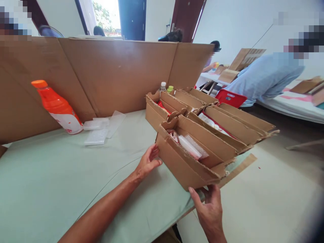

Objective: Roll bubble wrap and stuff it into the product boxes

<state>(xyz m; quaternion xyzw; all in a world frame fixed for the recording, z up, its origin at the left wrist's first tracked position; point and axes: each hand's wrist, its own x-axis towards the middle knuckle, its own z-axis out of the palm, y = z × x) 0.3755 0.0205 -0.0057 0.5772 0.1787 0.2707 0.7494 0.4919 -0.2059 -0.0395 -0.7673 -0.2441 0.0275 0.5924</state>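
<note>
While the right grip (pixel 209 210) clasps the nearest box's (pixel 178 162) edge, roomy tablecloth (pixel 55 172) flanks the spread left grip (pixel 148 162)

Blown-out window (pixel 108 17), hazy glare, soft shadows

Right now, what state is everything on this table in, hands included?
Front cardboard box: open-topped, holding plastic packages.
Other cardboard boxes: open-topped, grouped behind it.
Orange bottle: capped, standing.
Clear packets: lying beside that bottle.
Clear bottle: capped, mostly hidden.
Left hand: fingers loosely bent, at the front box's side.
Right hand: thumb at its near corner.
</note>
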